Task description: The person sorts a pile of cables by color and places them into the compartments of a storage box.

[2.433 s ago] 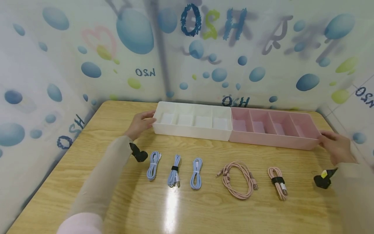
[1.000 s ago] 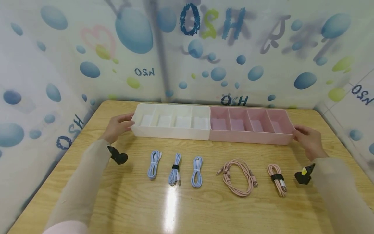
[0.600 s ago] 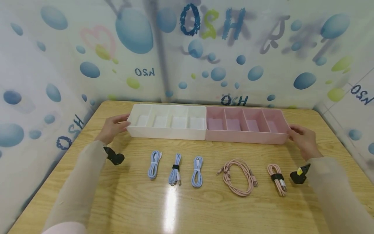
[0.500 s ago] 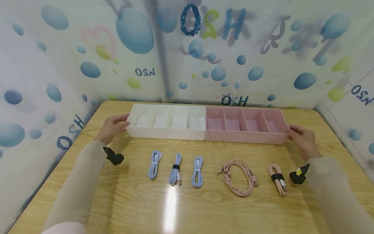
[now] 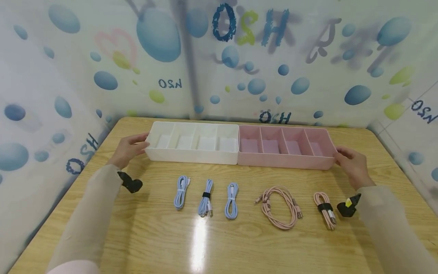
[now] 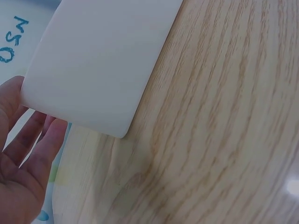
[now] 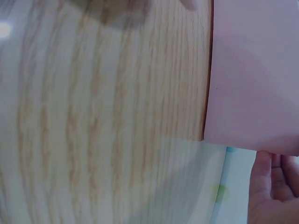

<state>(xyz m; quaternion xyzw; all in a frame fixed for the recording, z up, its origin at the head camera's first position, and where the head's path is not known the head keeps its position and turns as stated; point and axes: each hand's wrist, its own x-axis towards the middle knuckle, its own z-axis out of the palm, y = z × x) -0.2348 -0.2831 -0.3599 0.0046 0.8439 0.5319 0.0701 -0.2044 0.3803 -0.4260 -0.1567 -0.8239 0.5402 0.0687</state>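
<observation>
White oblong plastic tray, pink oblong plastic tray: butted, twelve o'clock, tan wooden desk. Probably light, stiff; hold outer ends, where left hand, right hand touch, fingers extended.

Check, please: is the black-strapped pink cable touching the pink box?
Apart. The head view shows table surface between the black-strapped cable and the pink box.

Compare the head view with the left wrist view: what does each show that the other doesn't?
Only the head view shows the pink tray, right hand, three blue cables and two pink cables.
Only the left wrist view shows the inner side of the left hand up close.
Both share that hand touching the white tray, the wooden table and the patterned backdrop.
</observation>
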